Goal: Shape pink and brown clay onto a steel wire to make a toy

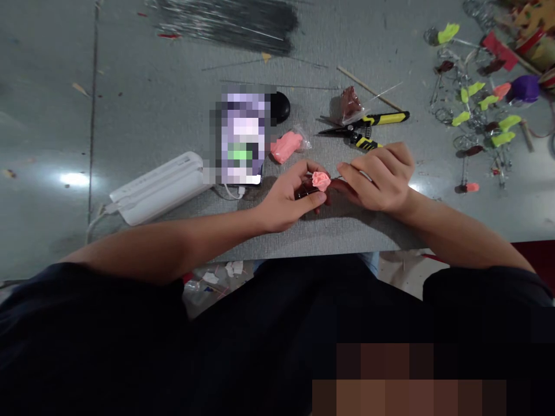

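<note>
"Pink, petal-like folds: state the position of the pink flower [321, 181] and the setting of the fingers [313, 201]."

"The flower sits between the hands, over the near part of the desk [139, 121]. Left hand [286, 199]: fingers curled around the flower, thumb at its near side, gap narrow. Right hand [384, 179]: thumb and fingertips pinched together on the thin stem [335, 178]; the exact contact is partly hidden."

"Which step is in hand?"

"By judgement, working the flower on its stem: left steadies, right controls the stem."

"What does the next move call for?"

"Light left pressure, as the folds look soft, and a firm right pinch with the stem kept in line."

"List surrounding items, nearest first."

"Just beyond the left hand: a pink lump [286, 147] partly in clear wrap. Beyond the right hand: cutters [388, 118] with yellow-and-black handles, then a brown lump [350, 103]. Farther left: a lit device [243, 138], screen obscured, and a white case [158, 188]. Well apart, right: yellow-green pieces [460, 119]. Far side: a bundle of thin wires [243, 26]."
</note>
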Demonstrator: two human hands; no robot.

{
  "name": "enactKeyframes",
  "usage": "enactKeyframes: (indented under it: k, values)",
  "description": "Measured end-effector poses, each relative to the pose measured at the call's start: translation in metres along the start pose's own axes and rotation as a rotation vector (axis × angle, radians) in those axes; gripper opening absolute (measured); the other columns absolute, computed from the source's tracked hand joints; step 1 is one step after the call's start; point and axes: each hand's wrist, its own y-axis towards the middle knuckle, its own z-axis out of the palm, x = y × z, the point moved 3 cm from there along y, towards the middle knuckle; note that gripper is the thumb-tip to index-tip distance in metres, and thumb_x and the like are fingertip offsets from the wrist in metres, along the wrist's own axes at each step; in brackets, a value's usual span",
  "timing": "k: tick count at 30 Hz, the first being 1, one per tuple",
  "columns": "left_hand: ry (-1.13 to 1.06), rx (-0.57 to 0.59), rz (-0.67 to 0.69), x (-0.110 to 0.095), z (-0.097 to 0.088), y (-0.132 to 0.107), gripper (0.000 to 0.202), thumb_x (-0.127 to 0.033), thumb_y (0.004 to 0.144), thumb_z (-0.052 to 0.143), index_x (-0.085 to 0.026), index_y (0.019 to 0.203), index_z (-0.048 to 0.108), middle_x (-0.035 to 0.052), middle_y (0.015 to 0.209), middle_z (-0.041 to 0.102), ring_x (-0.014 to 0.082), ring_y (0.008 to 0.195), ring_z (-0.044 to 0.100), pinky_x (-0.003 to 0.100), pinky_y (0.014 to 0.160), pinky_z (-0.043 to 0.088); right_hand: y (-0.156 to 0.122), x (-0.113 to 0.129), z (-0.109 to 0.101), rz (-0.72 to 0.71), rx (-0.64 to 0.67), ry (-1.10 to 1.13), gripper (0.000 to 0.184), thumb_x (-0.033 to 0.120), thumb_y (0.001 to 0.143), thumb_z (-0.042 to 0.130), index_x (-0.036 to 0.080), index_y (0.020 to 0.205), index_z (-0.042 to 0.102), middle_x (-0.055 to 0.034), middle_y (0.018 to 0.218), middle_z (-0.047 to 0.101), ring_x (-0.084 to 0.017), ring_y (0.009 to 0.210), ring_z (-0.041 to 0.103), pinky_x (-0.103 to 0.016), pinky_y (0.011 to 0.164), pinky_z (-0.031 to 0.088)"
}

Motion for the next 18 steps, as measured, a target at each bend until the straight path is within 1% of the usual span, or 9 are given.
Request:
enactKeyframes:
  k: [3,6,8,11,13,15,18]
  values:
    - [-0.065,0.001,-0.014,0.0,0.002,0.001,0.038,-0.05,0.103,0.082,-0.023,0.116,0.059,0.0011,0.096,0.07,0.0157,0.085,0.074,0.025,0.064,0.062,0.0,-0.001,-0.001,0.013,-0.012,-0.023,0.04,0.07,0.104,0.067,0.033,0.11,0.079,-0.0021,0.085,0.068,-0.021,0.079,0.055,-0.043,0.078,0.035]
    - [-0.039,-0.006,0.005,-0.001,0.003,0.001,0.039,-0.054,0.103,0.081,-0.024,0.113,0.058,0.0013,0.094,0.071,0.0163,0.084,0.076,0.026,0.062,0.064,0.002,-0.001,-0.004,0.032,-0.024,0.032,0.039,0.07,0.104,0.067,0.033,0.108,0.079,-0.0025,0.085,0.07,-0.021,0.078,0.056,-0.045,0.079,0.036]
    - [0.005,-0.021,0.007,0.0,0.003,0.002,0.041,-0.057,0.104,0.08,-0.024,0.111,0.058,0.0017,0.093,0.072,0.0169,0.083,0.077,0.027,0.061,0.065,0.003,0.0,-0.004,0.048,0.018,0.087,0.038,0.069,0.104,0.067,0.034,0.108,0.079,-0.0028,0.087,0.07,-0.022,0.081,0.059,-0.046,0.08,0.039]
    - [0.068,-0.037,-0.006,0.001,0.002,0.002,0.042,-0.062,0.105,0.077,-0.025,0.109,0.058,0.0025,0.091,0.074,0.0176,0.081,0.078,0.03,0.063,0.066,0.004,0.002,-0.004,0.072,0.093,0.126,0.032,0.065,0.106,0.066,0.036,0.11,0.08,-0.0023,0.091,0.072,-0.023,0.085,0.063,-0.048,0.087,0.043]
    - [0.098,-0.047,-0.006,0.002,0.001,0.002,0.044,-0.064,0.105,0.076,-0.025,0.109,0.058,0.0034,0.091,0.076,0.018,0.08,0.078,0.031,0.065,0.066,0.006,0.004,-0.005,0.083,0.093,0.13,0.028,0.061,0.107,0.066,0.037,0.113,0.08,-0.0014,0.094,0.074,-0.023,0.087,0.064,-0.05,0.092,0.045]
    - [0.127,-0.061,-0.007,0.001,0.001,0.002,0.044,-0.064,0.105,0.076,-0.024,0.11,0.058,0.0039,0.092,0.077,0.0184,0.081,0.078,0.032,0.066,0.066,0.008,0.006,-0.009,0.05,0.03,0.112,0.024,0.057,0.108,0.068,0.038,0.115,0.079,-0.0002,0.097,0.076,-0.022,0.087,0.065,-0.049,0.094,0.045]
    - [0.167,-0.085,-0.009,0.0,0.0,0.002,0.038,-0.057,0.106,0.076,-0.024,0.112,0.059,0.0033,0.092,0.077,0.0185,0.081,0.077,0.033,0.068,0.066,0.012,0.012,-0.017,-0.07,-0.125,0.063,0.019,0.05,0.107,0.072,0.035,0.118,0.077,0.0013,0.1,0.081,-0.021,0.087,0.065,-0.046,0.095,0.044]
